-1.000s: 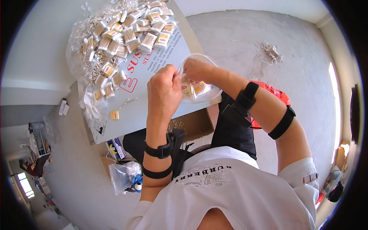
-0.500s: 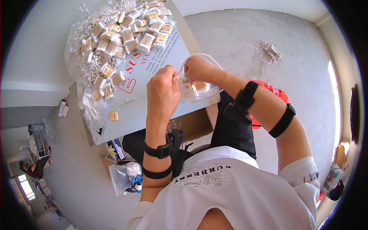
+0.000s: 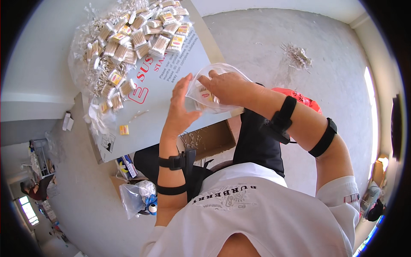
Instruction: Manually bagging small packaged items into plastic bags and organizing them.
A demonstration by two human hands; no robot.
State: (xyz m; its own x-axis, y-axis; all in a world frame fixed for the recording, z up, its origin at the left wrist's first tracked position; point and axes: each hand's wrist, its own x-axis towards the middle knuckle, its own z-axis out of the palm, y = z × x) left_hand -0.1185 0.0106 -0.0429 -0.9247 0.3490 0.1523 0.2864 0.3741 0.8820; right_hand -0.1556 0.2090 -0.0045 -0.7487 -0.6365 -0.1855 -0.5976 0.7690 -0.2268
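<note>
— Where's the bag?
— Above the board's near edge, right hand gripping its mouth, small packs inside.
— Left hand?
— Fingers released, palm flat beside it.
— Risk?
— One-handed grip; the bag could tip and spill packs off the board.

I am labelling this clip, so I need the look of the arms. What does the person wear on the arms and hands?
Both hands are bare, with no gloves. The left arm has two black straps: one at the wrist with a small black box, one higher on the forearm. The right arm also has two black bands, the one nearer the hand with a black box. Short white sleeves end above the elbows.
</note>
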